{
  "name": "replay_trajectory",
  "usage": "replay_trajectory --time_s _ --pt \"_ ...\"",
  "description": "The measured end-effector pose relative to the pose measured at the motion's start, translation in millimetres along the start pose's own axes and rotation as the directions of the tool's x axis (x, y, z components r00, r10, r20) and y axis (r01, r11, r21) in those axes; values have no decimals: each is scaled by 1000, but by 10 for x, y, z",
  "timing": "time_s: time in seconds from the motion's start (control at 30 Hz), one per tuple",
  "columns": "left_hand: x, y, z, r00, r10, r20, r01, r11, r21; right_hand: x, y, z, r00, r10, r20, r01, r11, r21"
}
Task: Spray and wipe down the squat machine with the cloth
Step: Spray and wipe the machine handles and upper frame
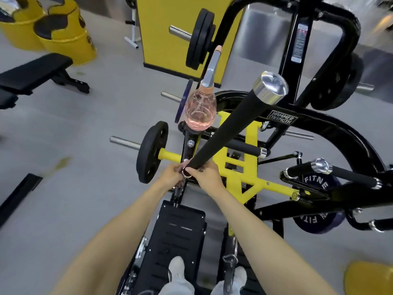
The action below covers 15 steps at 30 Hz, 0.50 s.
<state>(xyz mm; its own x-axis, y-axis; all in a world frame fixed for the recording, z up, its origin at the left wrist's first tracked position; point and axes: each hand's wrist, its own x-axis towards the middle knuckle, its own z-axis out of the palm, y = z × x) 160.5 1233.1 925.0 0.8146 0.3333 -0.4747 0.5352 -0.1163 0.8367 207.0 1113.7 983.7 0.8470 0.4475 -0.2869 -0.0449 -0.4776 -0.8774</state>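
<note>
Both grips meet at the near, lower end of the squat machine's (319, 124) long padded handle (229, 128). My left grip (172, 176) is curled round a dark mottled cloth (180, 184), bunched against the chrome ring at the handle's base, with a scrap of it hanging just under the fingers. My right grip (204, 175) touches the left one from the other side, its fingers wrapped over the black padding just above that ring.

From the grips the handle climbs away and to the right, ending in a chrome end cap (272, 87) well above them. Straight beyond the grips, on the black post, stands the spray bottle (200, 111), clear with pink liquid, its long nozzle pointing away and tilted to the right. It is apart from both grips.

Just left of the left grip a black weight plate (152, 152) sits on a yellow peg. Right of the right grip runs the yellow frame (251, 167), and further right are two shorter padded handles and a purple plate (314, 222) lettered in white.

Below the grips, nearer me, lies the black foot platform (176, 231), and my pale shoes (176, 267) stand on its near end. Far off to the upper left of the grips, yellow barrels (63, 37) stand on the grey floor (95, 124).
</note>
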Motion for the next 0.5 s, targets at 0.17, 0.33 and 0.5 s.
replay_trajectory --time_s 0.17,0.33,0.5 --pt "-105 -129 -7 994 67 -89 -75 993 -92 24 2 -14 1000 4 -27 -5 999 -31" --pt "66 -207 -174 981 172 87 -184 971 151 77 46 4 1000 -18 -14 18 1000 19" --pt "438 -252 -204 943 233 238 -324 803 500 107 53 -17 999 -45 8 45 999 2"
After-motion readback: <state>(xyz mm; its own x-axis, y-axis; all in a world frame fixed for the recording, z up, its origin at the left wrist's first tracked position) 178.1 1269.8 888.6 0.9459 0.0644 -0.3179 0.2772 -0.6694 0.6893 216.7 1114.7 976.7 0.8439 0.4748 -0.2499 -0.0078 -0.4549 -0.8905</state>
